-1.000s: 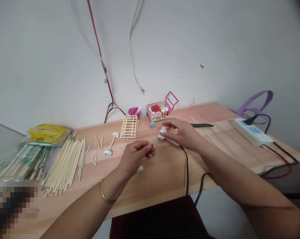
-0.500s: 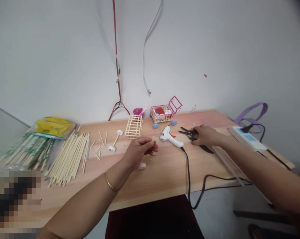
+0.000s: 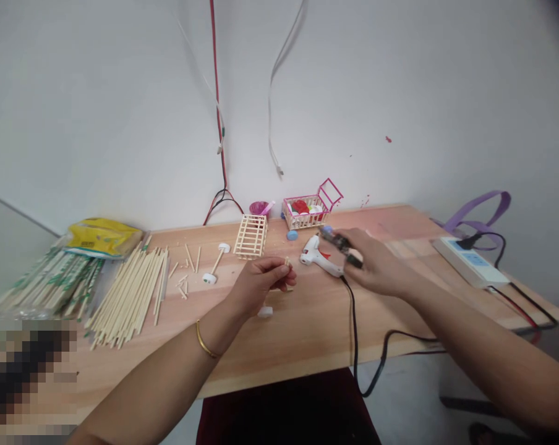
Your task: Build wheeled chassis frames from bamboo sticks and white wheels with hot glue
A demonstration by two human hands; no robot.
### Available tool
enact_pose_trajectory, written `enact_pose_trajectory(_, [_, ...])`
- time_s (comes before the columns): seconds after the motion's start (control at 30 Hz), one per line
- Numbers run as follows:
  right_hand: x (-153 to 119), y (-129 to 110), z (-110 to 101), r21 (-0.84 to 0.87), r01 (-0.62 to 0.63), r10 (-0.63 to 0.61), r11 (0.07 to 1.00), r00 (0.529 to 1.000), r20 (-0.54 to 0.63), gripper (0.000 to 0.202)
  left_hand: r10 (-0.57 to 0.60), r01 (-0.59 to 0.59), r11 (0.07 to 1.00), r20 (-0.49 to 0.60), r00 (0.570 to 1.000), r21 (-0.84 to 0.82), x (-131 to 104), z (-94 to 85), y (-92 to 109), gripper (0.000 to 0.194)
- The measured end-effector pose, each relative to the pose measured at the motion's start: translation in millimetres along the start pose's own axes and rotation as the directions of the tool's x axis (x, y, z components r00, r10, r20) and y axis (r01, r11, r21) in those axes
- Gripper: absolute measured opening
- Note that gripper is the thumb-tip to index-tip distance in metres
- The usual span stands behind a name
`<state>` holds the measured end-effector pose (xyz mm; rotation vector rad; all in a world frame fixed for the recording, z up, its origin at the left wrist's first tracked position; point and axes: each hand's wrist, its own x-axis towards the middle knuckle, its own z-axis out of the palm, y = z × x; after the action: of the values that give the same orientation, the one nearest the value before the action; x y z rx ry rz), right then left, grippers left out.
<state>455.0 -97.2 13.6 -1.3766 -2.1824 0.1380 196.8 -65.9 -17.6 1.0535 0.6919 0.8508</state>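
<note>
My left hand (image 3: 273,274) is closed in a pinch on a short wooden stick (image 3: 287,261), above the middle of the table. Most of the stick is hidden by the fingers. My right hand (image 3: 376,262) grips dark pruning shears (image 3: 342,242), raised off the table and blurred by motion, their jaws pointing left. Just beyond them lies a white glue gun (image 3: 313,252) with a red trigger. A small white piece (image 3: 265,311) sits below my left wrist. Beyond that hand stands a little stick frame (image 3: 250,237), with a white-wheeled axle (image 3: 217,264) to its left.
Bare sticks (image 3: 128,296) and short offcuts (image 3: 182,287) lie at the left, by packaged sticks and a yellow packet (image 3: 104,237). A pink-trimmed miniature cart (image 3: 306,213) stands near the wall. The glue gun's black cord (image 3: 352,334) hangs over the front edge; a power strip (image 3: 469,262) lies right.
My right hand has lifted the pruning shears off the table and carried them left, towards my left hand. The left hand keeps its pinch on the stick and has hardly moved.
</note>
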Motion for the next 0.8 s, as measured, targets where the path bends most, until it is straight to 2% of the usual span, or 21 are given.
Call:
enact_pose_trajectory(0.07, [8.3, -18.4, 8.1, 0.099, 0.091, -0.099, 0.991, 0.992, 0.077, 0.059, 0.016, -0.016, 1.000, 0.009, 1.000, 0.000, -0.6, 0.1, 0.8, 0.024])
enact_pose_trajectory(0.17, [17.2, -30.9, 19.1, 0.136, 0.130, -0.148, 0.982, 0.981, 0.129, 0.070, 0.039, -0.039, 0.999, 0.026, 0.999, 0.004, -1.7, 0.7, 2.2, 0.023])
enact_pose_trajectory(0.8, [21.0, -32.2, 32.2, 0.021, 0.291, -0.292, 0.956, 0.950, 0.109, 0.069, 0.106, -0.128, 0.957, 0.096, 0.990, 0.261, -2.9, -3.2, 4.2, 0.015])
